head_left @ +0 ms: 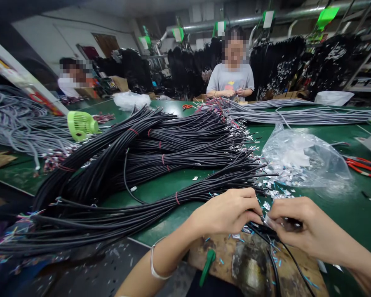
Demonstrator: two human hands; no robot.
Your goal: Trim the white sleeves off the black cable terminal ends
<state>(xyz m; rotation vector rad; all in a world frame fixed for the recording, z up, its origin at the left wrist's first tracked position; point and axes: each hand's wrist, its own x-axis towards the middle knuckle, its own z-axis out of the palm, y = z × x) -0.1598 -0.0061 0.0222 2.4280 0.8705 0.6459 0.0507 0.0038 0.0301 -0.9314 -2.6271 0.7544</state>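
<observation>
My left hand (231, 212) is closed, thumb and fingers pinching the end of a black cable (259, 231). Close beside it, my right hand (297, 222) pinches a small piece of silvery foil (268, 220) at the same cable end. The fingertips of both hands nearly meet. Below them lies a worn wooden board (222, 268) with a metal block (250, 266) and a green handle (207, 266). Bundles of black cables (160, 206), tied with red bands, stretch across the table to the left of my hands. Foil and blue wire scraps (278, 192) are scattered around.
A clear plastic bag (306, 156) sits beyond my right hand, with red-handled scissors (363, 166) at the right. Grey cables (297, 113) lie at the back of the green table (336, 214). A green fan (82, 126) stands left. A person (230, 78) works opposite; another is far left.
</observation>
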